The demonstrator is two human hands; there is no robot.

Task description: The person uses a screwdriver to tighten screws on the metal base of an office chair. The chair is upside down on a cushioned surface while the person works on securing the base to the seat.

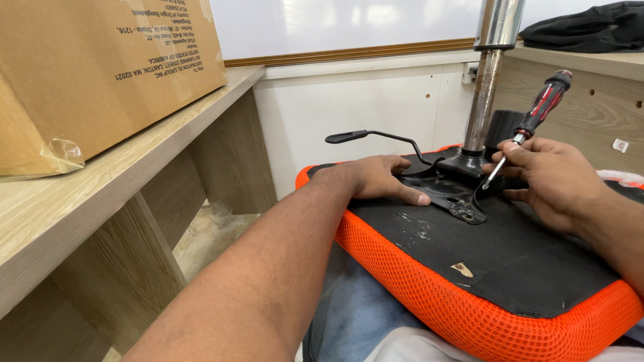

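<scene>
**Upside-down chair seat on the lap, screwdriver on the metal plate**

So the chair seat [482,268] is flipped over and resting across the person's lap, orange mesh around the edge, black fabric on the underside with a few white scuffs and a small tan tear near the front. Bolted in the middle is a black metal plate [451,194] with a thin lever [377,136] sticking out to the left and a chrome post [493,61] rising straight up from it, a bit rusty lower down.

The left hand [375,179] lies flat, fingers loosely spread, pressing on the plate's left side and gripping nothing. The right hand [550,180] is closed around a screwdriver [530,120] with a red-and-black handle, tip angled down at the plate's right edge. Can't quite tell if the tip is actually seated in a screw.

A cardboard box [82,68] sits on the wooden shelf [122,181] to the left, and a black bag [595,25] lies on the counter behind.
</scene>
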